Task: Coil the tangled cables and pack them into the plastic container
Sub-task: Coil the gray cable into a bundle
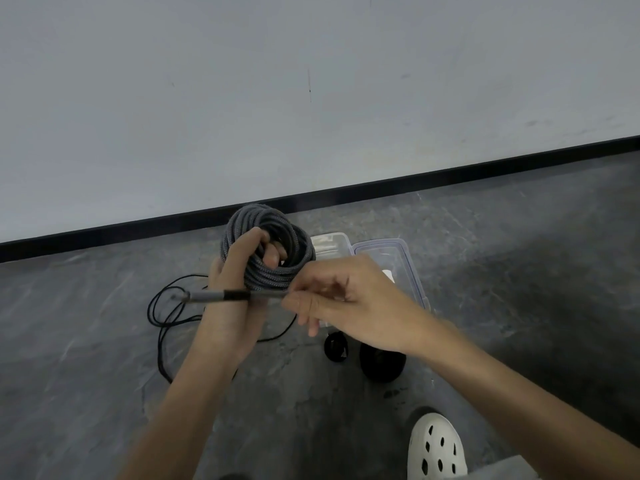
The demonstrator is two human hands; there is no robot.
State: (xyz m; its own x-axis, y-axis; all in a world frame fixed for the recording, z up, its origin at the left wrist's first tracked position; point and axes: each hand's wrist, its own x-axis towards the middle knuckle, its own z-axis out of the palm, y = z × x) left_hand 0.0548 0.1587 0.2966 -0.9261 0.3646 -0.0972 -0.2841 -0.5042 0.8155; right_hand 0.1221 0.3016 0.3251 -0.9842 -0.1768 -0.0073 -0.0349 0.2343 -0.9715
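Note:
A grey braided cable is wound into a thick coil that my left hand holds up, fingers through the ring. Its free end with a grey and black plug lies across my left palm, and my right hand pinches the cable just behind that plug. The clear plastic container stands on the floor behind my hands, mostly hidden. Its clear lid with a blue rim lies right beside it. A thin black cable lies in loose loops on the floor under my left hand.
Two dark round coiled items lie on the grey floor below my right wrist. A white perforated clog shows at the bottom right. A pale wall with a black skirting board runs behind the container.

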